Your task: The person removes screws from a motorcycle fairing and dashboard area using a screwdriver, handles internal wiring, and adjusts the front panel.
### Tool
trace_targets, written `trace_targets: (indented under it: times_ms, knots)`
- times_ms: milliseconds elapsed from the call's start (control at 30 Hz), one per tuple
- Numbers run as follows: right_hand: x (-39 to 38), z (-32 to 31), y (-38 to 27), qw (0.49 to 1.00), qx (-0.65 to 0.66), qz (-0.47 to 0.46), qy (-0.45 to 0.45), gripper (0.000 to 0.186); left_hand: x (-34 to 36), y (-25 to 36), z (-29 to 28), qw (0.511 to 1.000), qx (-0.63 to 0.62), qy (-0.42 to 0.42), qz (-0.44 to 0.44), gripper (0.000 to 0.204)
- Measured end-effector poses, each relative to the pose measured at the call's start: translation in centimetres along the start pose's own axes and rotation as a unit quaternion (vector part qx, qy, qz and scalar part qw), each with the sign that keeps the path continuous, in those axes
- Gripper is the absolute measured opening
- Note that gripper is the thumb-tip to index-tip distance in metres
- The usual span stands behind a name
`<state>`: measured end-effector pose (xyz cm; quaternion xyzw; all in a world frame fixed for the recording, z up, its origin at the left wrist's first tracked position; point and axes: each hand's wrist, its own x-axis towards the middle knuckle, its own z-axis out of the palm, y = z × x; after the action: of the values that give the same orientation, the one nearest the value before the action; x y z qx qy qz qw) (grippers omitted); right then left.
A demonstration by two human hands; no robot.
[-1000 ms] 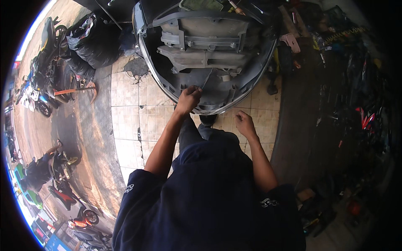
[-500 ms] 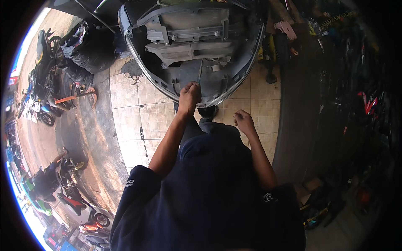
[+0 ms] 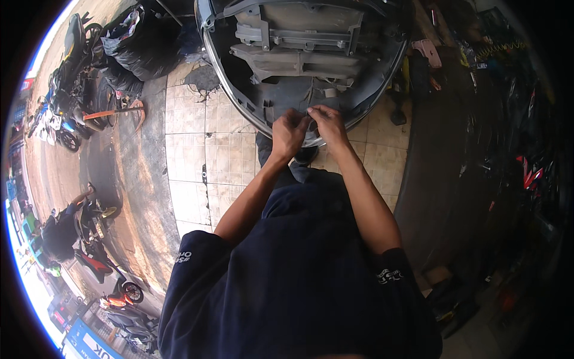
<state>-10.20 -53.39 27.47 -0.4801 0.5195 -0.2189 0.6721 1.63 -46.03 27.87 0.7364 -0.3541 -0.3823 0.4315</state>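
Observation:
A large curved grey-and-black vehicle panel (image 3: 296, 63) with a bright rim and moulded brackets lies at the top of the view. A thin strand (image 3: 308, 96), perhaps wire or cord, runs down its inner face. My left hand (image 3: 289, 133) is closed on this strand at the panel's near lower edge. Right beside it, my right hand (image 3: 327, 125) has thumb and finger pinched at the same spot; what they grip is hidden or too small to tell. My legs and one dark shoe show below the panel.
Black bags (image 3: 137, 45), an orange bar (image 3: 107, 113) and parked motorbikes (image 3: 69, 90) line the left, where a person (image 3: 58, 236) is on a bike. Tools and a pink item (image 3: 426, 52) lie right. Light tiles (image 3: 209, 173) are underfoot.
My right hand has come up from below the panel to meet my left hand at its near edge. My left hand has stayed on the strand, shifting slightly.

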Motion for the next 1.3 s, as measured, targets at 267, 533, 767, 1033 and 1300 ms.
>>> trace_targets:
  times_ms: [267, 533, 767, 1033, 1300]
  knots:
    - [0.1, -0.6, 0.8, 0.997, 0.063, 0.012, -0.039, 0.015, -0.9, -0.5, 0.5, 0.998, 0.046, 0.013, 0.043, 0.029]
    - [-1.0, -3.5, -0.8, 0.977, 0.164, 0.098, -0.091, 0.017, -2.1, -2.7, 0.3, 0.994, -0.110, -0.012, -0.021, 0.023]
    - [-1.4, -3.1, -0.1, 0.974, 0.179, 0.120, -0.074, 0.019, 0.0, -1.4, 0.1, 0.999, -0.048, 0.020, 0.015, 0.022]
    - [-1.7, -3.2, -0.4, 0.967, 0.200, 0.130, -0.089, 0.021, 0.5, -0.3, -0.1, 0.982, -0.166, -0.047, -0.077, 0.027]
    - [-1.7, -3.4, -0.5, 0.978, 0.110, 0.094, -0.149, 0.017, 0.6, -1.6, 0.4, 0.964, -0.262, -0.024, -0.035, 0.033]
